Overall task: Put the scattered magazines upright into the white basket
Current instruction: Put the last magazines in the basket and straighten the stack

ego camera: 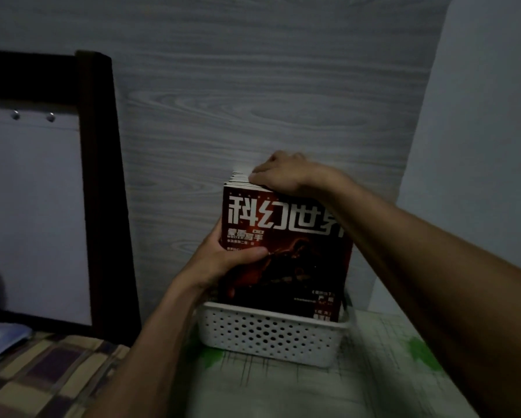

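white basket holds upright magazines; 2 hands grip them.

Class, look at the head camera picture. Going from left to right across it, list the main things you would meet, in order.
Dark wooden frame → left hand on the stack's left edge → red-covered magazines standing upright in the white basket → right hand on top of the stack.

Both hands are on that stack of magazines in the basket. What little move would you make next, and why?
Probably let go gently, left hand first. The magazines already stand upright inside the white basket, and the right hand presses on their top edges, so it could steady the stack while you check nothing tips.
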`<state>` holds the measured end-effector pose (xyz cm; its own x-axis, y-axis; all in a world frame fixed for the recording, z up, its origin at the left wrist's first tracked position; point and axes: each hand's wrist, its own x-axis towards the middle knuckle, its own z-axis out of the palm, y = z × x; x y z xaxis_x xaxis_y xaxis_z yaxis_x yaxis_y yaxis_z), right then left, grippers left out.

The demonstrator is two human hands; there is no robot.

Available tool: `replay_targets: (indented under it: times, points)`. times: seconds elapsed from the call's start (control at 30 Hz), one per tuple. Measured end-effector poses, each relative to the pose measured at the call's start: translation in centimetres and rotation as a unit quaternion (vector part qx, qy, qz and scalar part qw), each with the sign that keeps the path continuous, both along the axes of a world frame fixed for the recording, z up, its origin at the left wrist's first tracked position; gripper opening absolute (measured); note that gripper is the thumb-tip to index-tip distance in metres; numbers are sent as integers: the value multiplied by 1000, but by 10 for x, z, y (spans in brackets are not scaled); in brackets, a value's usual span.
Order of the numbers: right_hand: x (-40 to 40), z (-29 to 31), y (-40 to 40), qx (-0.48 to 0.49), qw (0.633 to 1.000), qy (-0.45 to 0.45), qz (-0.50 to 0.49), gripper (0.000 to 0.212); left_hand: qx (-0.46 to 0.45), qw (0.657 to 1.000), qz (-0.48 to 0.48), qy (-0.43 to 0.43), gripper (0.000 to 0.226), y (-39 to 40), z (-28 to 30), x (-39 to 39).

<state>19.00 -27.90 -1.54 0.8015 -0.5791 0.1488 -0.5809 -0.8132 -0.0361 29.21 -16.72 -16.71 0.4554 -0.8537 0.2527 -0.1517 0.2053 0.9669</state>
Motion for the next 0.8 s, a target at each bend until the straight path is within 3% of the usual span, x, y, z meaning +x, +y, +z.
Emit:
replay_targets:
  times: [0.1, 0.17, 0.2, 0.23, 0.3, 0.33, 0.37, 0.43, 0.5, 0.63, 0.8]
  points:
    - [-25, 8, 23, 142, 988, -51, 27, 52, 41, 999, 2, -6, 88, 5, 1, -5]
    - [-59, 4, 24, 137, 976, -143, 90, 49, 44, 999, -1, -29, 80, 6, 2, -7]
    - [-79, 0, 22, 95, 962, -240, 94, 49, 50, 998, -8, -48, 76, 7, 4, -8]
    - [-101, -11, 18, 78, 925, -362, 80, 53, 62, 995, -18, -71, 75, 8, 5, -7]
    - [-141, -55, 12, 168, 795, -581, 44, 68, 99, 986, -30, -131, 80, 11, 6, -2]
    - [-151, -83, 12, 245, 756, -606, 31, 80, 113, 980, -22, -161, 83, 13, 5, 1]
    - [-153, -109, 17, 317, 750, -581, 24, 92, 118, 975, -9, -185, 86, 15, 1, 3]
    - [-135, -153, 24, 381, 786, -486, 31, 100, 122, 966, 22, -228, 89, 16, -7, 5]
    - [-118, -178, 18, 332, 822, -462, 24, 98, 103, 958, 44, -262, 87, 16, -17, 3]
    - [-116, -182, -7, 367, 832, -416, 10, 75, 111, 966, 21, -232, 86, 11, -22, 8]
    - [-118, -186, -13, 309, 875, -373, -2, 77, 138, 966, 3, -220, 78, 11, -21, 10]
